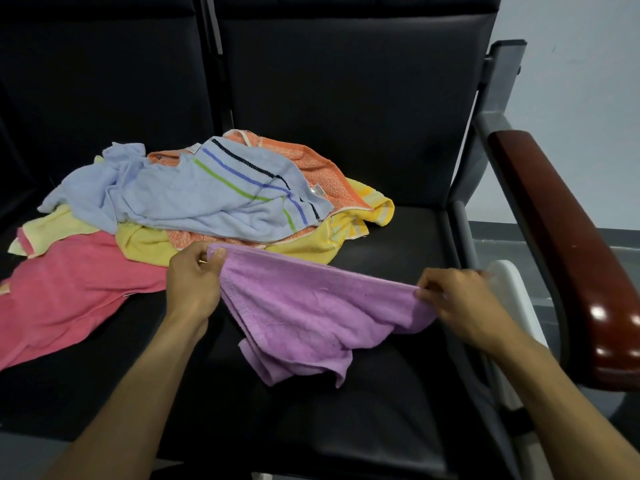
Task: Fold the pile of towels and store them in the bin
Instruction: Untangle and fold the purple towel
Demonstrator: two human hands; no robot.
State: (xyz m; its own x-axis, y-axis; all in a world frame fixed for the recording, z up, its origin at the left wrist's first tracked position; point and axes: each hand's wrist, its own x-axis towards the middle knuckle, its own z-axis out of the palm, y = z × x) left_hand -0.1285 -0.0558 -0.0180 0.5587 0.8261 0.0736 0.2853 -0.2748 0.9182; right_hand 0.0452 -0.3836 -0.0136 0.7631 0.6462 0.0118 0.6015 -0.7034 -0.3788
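A purple towel [311, 306] hangs stretched between my two hands over the black seat [391, 230]. My left hand [194, 282] pinches its left top corner and my right hand [453, 296] pinches the right top corner; the lower part sags onto the seat. Behind it lies a loose pile: a light blue striped towel [207, 195] on top of an orange towel [311, 157] and a yellow towel [311, 244]. A pink towel [65, 292] spreads out at the left. A white bin rim [512, 289] shows just right of the seat, mostly hidden.
The seats are black padded chairs in a row with tall backrests [346, 81]. A glossy dark red wooden armrest [568, 251] on a grey metal frame stands at the right. A pale wall and grey floor lie beyond it.
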